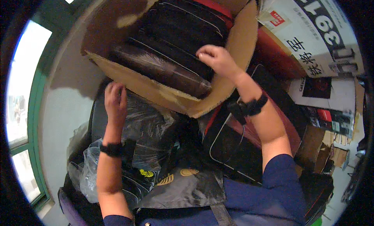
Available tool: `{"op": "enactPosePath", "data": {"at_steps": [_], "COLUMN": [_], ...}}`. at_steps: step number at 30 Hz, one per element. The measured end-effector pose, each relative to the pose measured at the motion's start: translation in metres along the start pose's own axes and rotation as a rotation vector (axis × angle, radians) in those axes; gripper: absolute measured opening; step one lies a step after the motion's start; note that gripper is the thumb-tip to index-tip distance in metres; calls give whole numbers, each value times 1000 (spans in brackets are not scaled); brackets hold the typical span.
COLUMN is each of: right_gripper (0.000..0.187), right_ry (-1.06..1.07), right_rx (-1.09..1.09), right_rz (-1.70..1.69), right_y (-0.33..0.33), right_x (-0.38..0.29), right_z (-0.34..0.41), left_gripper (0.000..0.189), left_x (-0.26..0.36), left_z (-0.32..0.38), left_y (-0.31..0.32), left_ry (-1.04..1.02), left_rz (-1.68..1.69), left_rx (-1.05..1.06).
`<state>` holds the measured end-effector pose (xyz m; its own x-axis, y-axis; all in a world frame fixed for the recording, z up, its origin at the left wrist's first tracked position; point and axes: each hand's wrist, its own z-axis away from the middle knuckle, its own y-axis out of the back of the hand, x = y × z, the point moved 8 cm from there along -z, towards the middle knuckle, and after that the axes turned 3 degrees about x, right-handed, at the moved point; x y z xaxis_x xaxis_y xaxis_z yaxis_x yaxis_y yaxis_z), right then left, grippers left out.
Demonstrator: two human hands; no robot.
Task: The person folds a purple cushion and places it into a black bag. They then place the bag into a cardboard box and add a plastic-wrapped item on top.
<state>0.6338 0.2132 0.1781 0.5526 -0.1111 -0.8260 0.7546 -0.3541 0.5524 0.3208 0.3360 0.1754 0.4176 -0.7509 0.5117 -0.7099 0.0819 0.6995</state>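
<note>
An open cardboard box [163,88] stands before me, holding several black items with light piping, packed side by side; the nearest is wrapped in clear plastic [163,65]. My right hand [214,57], fingers curled, is over the black items [181,36] near the box's right wall; whether it touches them is unclear. My left hand [115,94] is at the outer side of the near left wall, fingers bent, with nothing visible in it. Both wrists wear black bands. Below the left hand lies a black item in plastic wrap [143,117].
Crumpled clear plastic [89,170] lies at lower left. Right of the box are a black case-like item with light piping [233,147] and a printed white carton [312,36]. Smaller boxes [312,144] sit farther right. A green-framed window [38,94] is at left.
</note>
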Motion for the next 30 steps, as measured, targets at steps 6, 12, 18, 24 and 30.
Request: {"op": "enactPosePath", "data": {"at_steps": [6,12,18,24,30], "right_gripper": [31,83,104,108,93], "right_ry": [-227,-470,-382,-380,-374], "right_rx": [-365,-886,-992,-1086,-1071], "right_rz": [315,584,352,377,425], "right_y": [-93,-200,-228,-251,-216], "right_x": [101,188,169,168,156], "right_z": [-86,-34,12,38,6], "left_gripper": [12,18,15,13,13], "left_x": [1,-17,-7,-15,-9], "left_z": [-86,-76,-63,-49,-49], "left_y": [-89,-98,-72,-64,-58], "left_ry": [-103,-122,-190,-131,-153], "left_rz": [-399,-304,-230,-302,-210], "left_rx": [-263,-89,-37,-82,-41]}}
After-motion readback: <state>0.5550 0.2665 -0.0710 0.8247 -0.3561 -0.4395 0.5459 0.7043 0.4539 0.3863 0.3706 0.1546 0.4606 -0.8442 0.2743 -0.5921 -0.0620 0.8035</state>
